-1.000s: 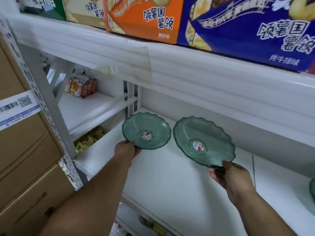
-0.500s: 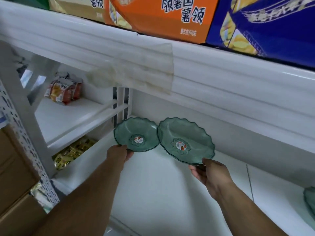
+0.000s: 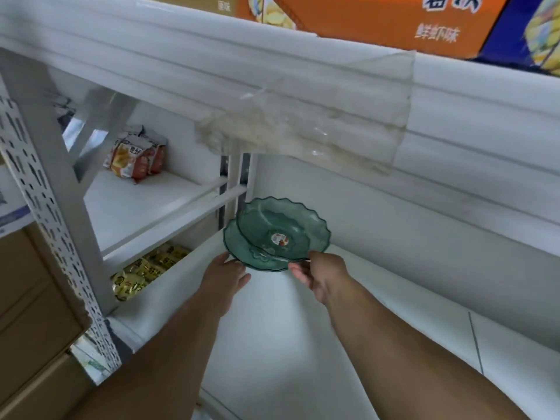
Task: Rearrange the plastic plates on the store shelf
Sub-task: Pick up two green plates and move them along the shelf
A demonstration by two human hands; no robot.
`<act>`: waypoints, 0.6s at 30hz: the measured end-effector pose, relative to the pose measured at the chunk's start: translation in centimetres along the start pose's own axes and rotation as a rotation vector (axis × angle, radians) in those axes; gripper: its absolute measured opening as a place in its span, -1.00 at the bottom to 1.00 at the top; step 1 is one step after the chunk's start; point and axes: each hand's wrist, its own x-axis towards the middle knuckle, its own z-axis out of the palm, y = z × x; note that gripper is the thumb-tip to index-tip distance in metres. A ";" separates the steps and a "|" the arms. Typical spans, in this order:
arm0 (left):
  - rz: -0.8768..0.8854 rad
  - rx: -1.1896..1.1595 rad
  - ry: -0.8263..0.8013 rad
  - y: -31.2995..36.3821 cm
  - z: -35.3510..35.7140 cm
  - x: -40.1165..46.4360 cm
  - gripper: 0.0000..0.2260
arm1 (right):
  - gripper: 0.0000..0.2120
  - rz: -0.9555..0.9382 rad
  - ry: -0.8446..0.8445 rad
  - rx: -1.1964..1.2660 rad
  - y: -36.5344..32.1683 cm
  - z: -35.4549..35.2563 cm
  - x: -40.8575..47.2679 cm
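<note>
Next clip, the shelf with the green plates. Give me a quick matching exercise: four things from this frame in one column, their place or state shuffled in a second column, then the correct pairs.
Things:
1. upper plate
2. lower plate
3. red snack packets
4. yellow snack packets

Places or states:
A. on the side shelf, upper level
B. overlapping another plate, its near rim pinched by the right hand
C. partly covered, the left hand at its near edge
D. on the side shelf, lower level

Pairs: 1-B, 2-C, 3-A, 4-D

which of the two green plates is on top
The upper plate, pinched at its near rim by the right hand: its red sticker shows unobstructed. The lower plate peeks out left, by the left hand.
</note>
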 end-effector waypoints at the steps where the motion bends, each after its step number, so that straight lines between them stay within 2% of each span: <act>1: 0.001 -0.003 -0.008 0.2 0.1 0.0 -0.56 | -0.76 0.011 -0.012 0.003 -0.1 0.7 0.3; 7: -0.045 -0.040 0.004 0.5 -0.1 0.5 -0.46 | -0.72 0.074 -0.005 -0.045 -0.1 2.5 1.6; 9: -0.027 0.008 -0.041 0.4 -0.3 0.5 -0.51 | -0.72 0.091 -0.002 -0.049 0.0 2.7 1.7; 12: -0.018 0.039 -0.116 0.4 -0.4 0.5 -0.55 | -0.76 0.087 -0.003 -0.047 0.2 2.8 2.0; 16: 0.001 0.109 -0.118 0.2 -0.5 1.1 -0.54 | -0.90 0.042 -0.008 -0.093 0.1 2.5 1.8; 18: 0.002 0.111 -0.120 0.2 -0.5 0.7 -0.51 | -0.89 0.012 -0.001 -0.163 0.1 1.7 1.5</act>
